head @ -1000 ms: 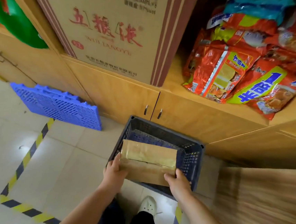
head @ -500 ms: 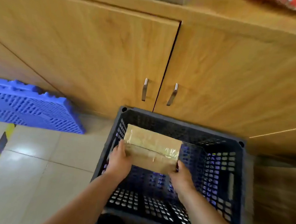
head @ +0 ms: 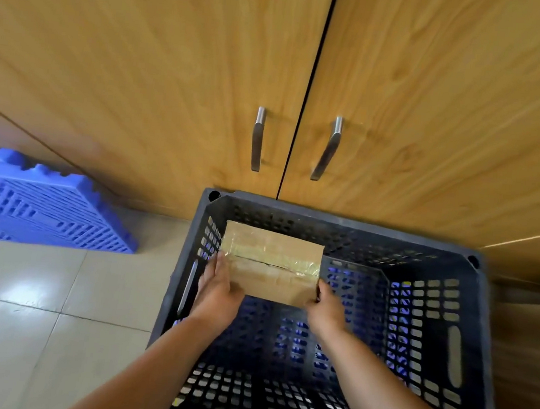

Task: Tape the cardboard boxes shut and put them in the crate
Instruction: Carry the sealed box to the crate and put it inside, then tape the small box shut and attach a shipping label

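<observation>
**Box held inside the crate, at its upper left corner**

The box [head: 271,265] is in the middle of the frame, between the two hands, inside the crate [head: 359,221] and close to its far left corner. I cannot tell if it already rests on the bottom. The left hand [head: 219,293] grips the left end of the box and the right hand [head: 326,308] grips the right end. Both hands are at the near side of the box, and both forearms come up from the lower edge of the frame.

The box is brown cardboard, flat and rectangular. Shiny clear tape [head: 270,257] runs along the seam on its top and is a little wrinkled. The crate is dark plastic with a square rim, and its walls and bottom are full of small rectangular holes.

Behind the crate stands a cabinet [head: 142,76] with smooth wood-grain doors and two metal handles [head: 258,139]. At the left, a blue plastic pallet [head: 40,208] with a grid surface leans on the cabinet, above glossy pale floor tiles [head: 56,282].
</observation>
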Tool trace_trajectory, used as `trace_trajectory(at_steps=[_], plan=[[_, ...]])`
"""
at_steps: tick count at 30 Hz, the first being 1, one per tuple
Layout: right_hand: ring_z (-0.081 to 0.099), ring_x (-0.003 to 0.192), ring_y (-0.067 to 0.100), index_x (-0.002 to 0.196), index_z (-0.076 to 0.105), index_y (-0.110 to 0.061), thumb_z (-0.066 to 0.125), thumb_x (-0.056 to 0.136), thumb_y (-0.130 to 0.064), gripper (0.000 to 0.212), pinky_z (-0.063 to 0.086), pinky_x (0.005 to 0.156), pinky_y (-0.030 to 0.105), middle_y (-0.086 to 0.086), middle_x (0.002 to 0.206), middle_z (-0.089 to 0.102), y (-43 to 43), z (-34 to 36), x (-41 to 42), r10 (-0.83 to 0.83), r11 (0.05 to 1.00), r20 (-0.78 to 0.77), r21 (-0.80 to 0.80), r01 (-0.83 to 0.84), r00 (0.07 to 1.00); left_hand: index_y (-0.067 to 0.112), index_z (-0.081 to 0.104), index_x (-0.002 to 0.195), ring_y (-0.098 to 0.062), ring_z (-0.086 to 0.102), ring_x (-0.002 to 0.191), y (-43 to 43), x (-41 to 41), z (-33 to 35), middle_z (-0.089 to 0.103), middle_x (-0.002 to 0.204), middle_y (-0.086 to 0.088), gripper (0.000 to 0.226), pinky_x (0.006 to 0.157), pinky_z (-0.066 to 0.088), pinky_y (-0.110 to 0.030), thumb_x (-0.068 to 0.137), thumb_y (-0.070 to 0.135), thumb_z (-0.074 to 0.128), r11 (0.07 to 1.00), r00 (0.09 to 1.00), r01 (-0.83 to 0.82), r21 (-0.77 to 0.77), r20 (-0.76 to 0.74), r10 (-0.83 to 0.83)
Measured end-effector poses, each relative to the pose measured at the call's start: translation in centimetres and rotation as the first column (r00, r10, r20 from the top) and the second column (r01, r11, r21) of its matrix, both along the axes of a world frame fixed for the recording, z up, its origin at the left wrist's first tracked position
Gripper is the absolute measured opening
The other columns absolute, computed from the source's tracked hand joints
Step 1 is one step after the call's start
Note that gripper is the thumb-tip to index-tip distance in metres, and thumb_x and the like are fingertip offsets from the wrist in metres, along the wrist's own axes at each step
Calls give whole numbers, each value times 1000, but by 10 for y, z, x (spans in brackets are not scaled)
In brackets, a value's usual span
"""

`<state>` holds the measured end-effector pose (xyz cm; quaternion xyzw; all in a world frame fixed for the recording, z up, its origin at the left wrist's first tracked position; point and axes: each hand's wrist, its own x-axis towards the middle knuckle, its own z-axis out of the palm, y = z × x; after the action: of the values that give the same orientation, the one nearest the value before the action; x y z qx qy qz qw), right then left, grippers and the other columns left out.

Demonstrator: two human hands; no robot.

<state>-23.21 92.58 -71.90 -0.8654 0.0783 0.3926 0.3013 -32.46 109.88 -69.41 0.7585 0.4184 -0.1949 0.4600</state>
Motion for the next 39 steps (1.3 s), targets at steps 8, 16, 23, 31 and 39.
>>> trace_trajectory(at_steps=[8, 16, 23, 31, 39], plan=[[58, 107, 18, 152, 13, -28, 52, 97, -12, 70, 49, 68, 26, -1, 152, 34, -6, 58, -1, 98, 995, -74, 20, -97, 992, 18, 16, 150, -23, 16, 140, -3, -4, 46, 17, 155, -3, 66, 115, 24, -39, 94, 17, 49, 990, 991, 129, 50, 13, -130], [52, 120, 18, 139, 44, -18, 54, 96, -15, 44, 44, 93, 26, 8, 137, 50, -25, 210, -36, 97, 994, -115, 68, -90, 989, 17, 49, 133, -24, 56, 112, -17, -33, 191, 58, 124, -6, 42, 95, 47, -42, 91, 12, 49, 989, 999, 25, -146, -39, -31], [49, 124, 17, 129, 53, -14, 50, 98, -16, 31, 37, 85, 22, 4, 137, 52, -31, 385, -54, 20, 983, -119, 182, 3, 993, 15, 61, 117, -13, 54, 70, -19, -36, 354, 59, 90, -5, 24, 57, 40, -22, 96, 15, 50, 972, 998, -23, -233, 49, 35], [49, 122, 16, 132, 52, -15, 48, 99, -22, 34, 37, 91, 18, 1, 137, 52, -55, 561, -69, 35, 986, 61, 159, -45, 998, 8, 59, 122, -25, 60, 101, -31, -33, 519, 63, 113, -17, 30, 75, 46, -29, 96, 14, 45, 964, 974, 196, -178, 151, -170], [52, 121, 18, 124, 58, -11, 53, 95, -20, 30, 39, 99, 24, 4, 129, 58, -118, 627, -92, -101, 975, 173, 214, 63, 980, 30, 57, 116, -8, 51, 103, -97, -26, 588, 57, 113, 10, 21, 85, 38, -25, 97, 27, 48, 909, 898, 389, -147, 281, -339]])
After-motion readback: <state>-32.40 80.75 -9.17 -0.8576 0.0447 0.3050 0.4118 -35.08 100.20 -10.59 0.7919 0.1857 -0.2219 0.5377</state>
